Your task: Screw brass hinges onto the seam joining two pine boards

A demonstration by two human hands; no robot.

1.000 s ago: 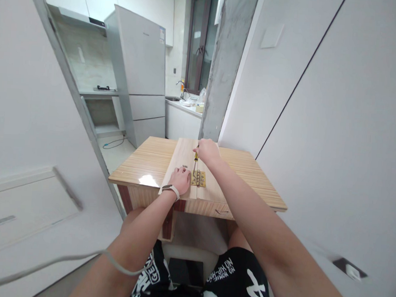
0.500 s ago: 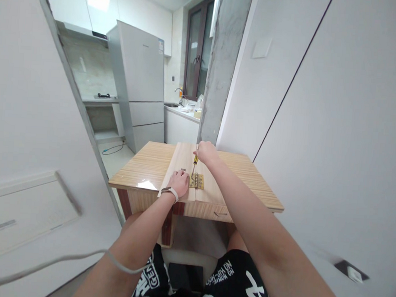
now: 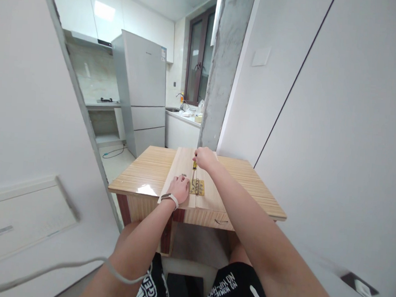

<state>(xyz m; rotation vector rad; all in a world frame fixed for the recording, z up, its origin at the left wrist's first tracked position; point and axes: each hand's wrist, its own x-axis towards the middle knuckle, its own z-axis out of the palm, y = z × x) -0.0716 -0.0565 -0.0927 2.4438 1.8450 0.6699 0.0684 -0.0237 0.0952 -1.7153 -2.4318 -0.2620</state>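
Two pale wooden boards lie side by side on a small table, the left board (image 3: 175, 171) and the right board (image 3: 211, 197). A brass hinge (image 3: 200, 187) spans the seam between them. My right hand (image 3: 204, 158) is closed round the handle of a screwdriver (image 3: 194, 166), whose shaft points down to the hinge's left leaf. Flat on the left board, beside the hinge, rests my left hand (image 3: 180, 188), with a pale wristband at the wrist. Just beyond its fingers are small screws (image 3: 184, 175).
The wood-grain table (image 3: 249, 184) has a drawer front below its near edge. Behind it stand a grey fridge (image 3: 145, 72), a sink counter (image 3: 182, 125) and a concrete pillar (image 3: 224, 69). A pale cable (image 3: 57, 265) crosses the lower left.
The whole view has shifted slightly, with the table lower in the picture. My right hand still holds the screwdriver over the hinge, and my left hand stays on the board.
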